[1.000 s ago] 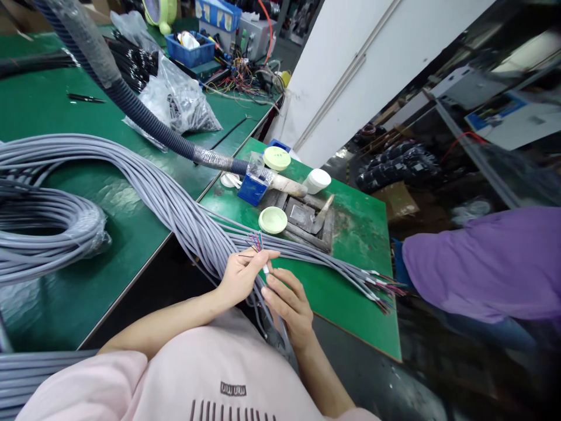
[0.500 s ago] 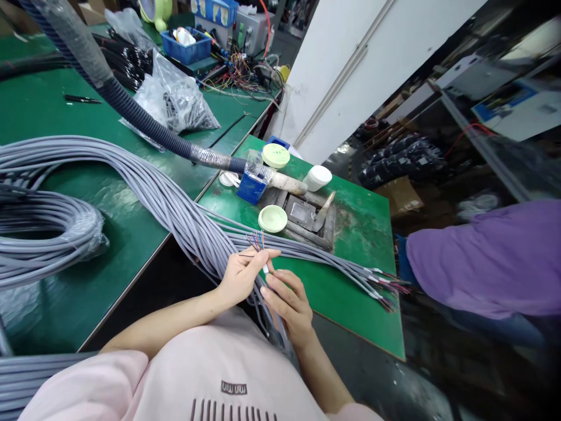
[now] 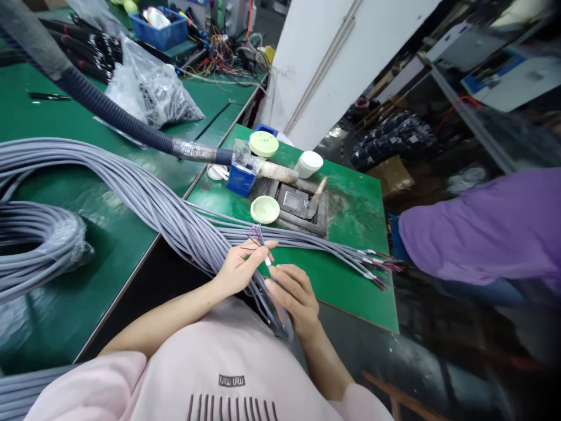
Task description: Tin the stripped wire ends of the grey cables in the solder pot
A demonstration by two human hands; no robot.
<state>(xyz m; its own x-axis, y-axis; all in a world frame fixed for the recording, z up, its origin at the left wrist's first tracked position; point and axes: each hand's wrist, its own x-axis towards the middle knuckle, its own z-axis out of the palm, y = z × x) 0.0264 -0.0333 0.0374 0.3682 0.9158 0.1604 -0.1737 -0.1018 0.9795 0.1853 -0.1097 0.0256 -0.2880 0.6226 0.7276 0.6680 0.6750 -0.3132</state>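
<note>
Between my hands is the end of a grey cable, with a white sleeve (image 3: 267, 261) around it and thin coloured wires (image 3: 258, 235) fanned out at its tip. My left hand (image 3: 241, 266) pinches it just below the bare wires, thumb and forefinger pressed together. Just under the white sleeve, my right hand (image 3: 295, 295) curls its fingers around the cable. A thick bundle of grey cables (image 3: 175, 216) runs past behind my hands. Its stripped, coloured ends (image 3: 381, 269) lie at the right of the green board.
On the green board (image 3: 350, 204) stand a soldering pot (image 3: 295, 202), a pale green dish (image 3: 265, 209), a yellow-lidded tub (image 3: 263, 143), a white cup (image 3: 309, 164) and a blue box (image 3: 241, 180). A ribbed hose (image 3: 127, 120) crosses overhead. At the right is a person in purple (image 3: 482, 228).
My view has shifted, so the bench things sit higher and further left. Both hands keep their hold on the cable; the coloured wires at its tip look turned and spread a little differently.
</note>
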